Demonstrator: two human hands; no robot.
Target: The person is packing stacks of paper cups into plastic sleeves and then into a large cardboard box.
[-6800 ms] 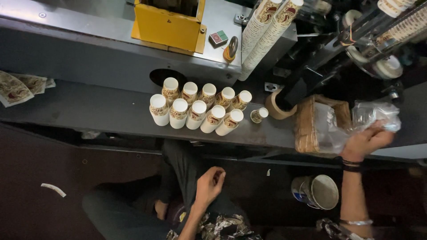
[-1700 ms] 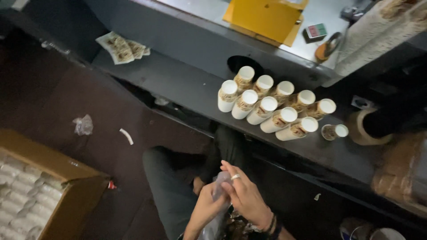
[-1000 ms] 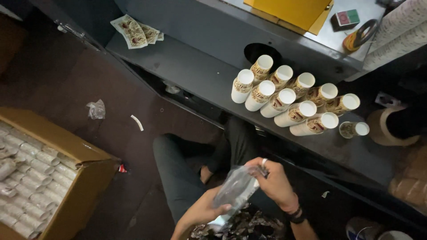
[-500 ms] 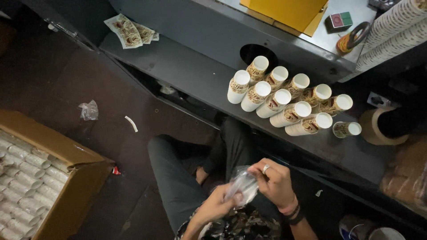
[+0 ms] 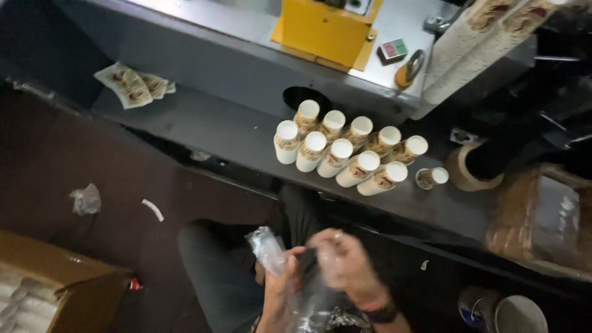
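Dark metal ledge [image 5: 209, 132], stacked paper cups [image 5: 345, 154], flat printed blanks [image 5: 132, 84], tape roll [image 5: 464, 169]

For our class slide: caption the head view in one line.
Both hands, left hand and right hand, hold a clear plastic bag below stacked paper cups.

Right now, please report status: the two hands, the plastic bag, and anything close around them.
Left hand and right hand both grip clear plastic bag over the lap. Paper cup stacks stand untouched on shelf. Nothing between hands and cups.

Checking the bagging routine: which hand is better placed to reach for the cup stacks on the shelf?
Probably the right hand: it sits nearer the cup stacks, directly below them, while the left hand grips the bunched clear bag lower down.
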